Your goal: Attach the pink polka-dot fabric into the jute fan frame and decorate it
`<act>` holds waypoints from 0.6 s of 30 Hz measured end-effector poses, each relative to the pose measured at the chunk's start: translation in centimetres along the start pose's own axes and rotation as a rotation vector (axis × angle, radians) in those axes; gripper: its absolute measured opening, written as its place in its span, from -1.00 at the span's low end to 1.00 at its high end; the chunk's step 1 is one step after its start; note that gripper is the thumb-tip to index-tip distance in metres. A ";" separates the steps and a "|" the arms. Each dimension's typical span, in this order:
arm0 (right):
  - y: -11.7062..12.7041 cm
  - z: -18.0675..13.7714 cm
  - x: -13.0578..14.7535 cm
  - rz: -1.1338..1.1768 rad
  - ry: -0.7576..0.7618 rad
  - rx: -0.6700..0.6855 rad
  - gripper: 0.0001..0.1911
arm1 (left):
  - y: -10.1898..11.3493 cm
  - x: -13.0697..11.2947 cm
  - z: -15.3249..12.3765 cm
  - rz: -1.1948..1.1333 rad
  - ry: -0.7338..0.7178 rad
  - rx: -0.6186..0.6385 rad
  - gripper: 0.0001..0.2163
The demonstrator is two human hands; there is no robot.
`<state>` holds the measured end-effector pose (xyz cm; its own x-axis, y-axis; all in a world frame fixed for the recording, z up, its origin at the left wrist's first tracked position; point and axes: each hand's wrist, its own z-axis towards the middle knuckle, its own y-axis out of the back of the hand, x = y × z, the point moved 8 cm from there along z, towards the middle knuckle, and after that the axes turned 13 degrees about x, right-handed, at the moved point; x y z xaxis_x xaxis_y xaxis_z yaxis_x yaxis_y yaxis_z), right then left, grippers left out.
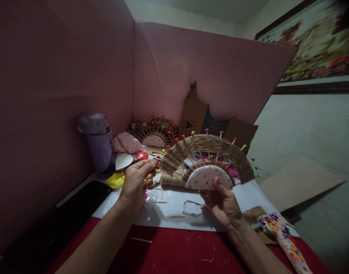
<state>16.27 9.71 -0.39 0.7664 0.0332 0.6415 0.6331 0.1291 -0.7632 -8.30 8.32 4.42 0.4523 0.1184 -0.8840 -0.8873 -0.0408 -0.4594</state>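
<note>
A half-round fan-shaped craft piece (206, 151), woven of brown jute around thin sticks tipped with coloured beads, is held upright over the white sheet (174, 211). My right hand (221, 203) grips its white dotted centre from below, thumb on the front. At the fan's left end, my left hand (137, 182) is closed, its fingertips pinching at the jute and a bead-tipped stick; what they hold is too small to make out.
A second finished fan (155, 133) leans at the back against the pink partition. A purple cup (100, 146), dotted cloth (126, 144), yellow and red bits, cardboard boxes (196, 114) and a flowered fabric roll (285, 239) lie around. Loose sticks rest on the red cloth (177, 251).
</note>
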 end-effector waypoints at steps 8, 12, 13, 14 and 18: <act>0.1 0.0 0.0 0.026 -0.007 -0.028 -0.68 | 0.0 -0.3 -0.4 -0.040 0.007 -0.017 -0.81; 0.5 0.2 0.0 0.014 -0.010 -0.004 -0.74 | -0.1 -0.3 -0.2 -0.030 -0.011 0.036 -0.80; 0.6 0.3 0.0 0.012 -0.011 0.001 -0.74 | -0.3 -0.3 -0.1 -0.030 -0.022 0.061 -0.81; 0.7 0.3 0.0 0.012 -0.012 0.004 -0.74 | -0.4 -0.3 0.0 -0.031 -0.035 0.087 -0.82; 0.7 0.4 -0.1 0.019 -0.014 0.017 -0.73 | -1.1 -0.5 -0.1 -0.047 -0.074 0.155 -0.85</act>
<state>16.60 10.17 -0.90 0.7769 0.0499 0.6277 0.6162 0.1447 -0.7742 -7.58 8.21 5.39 0.4905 0.1892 -0.8506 -0.8714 0.1190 -0.4760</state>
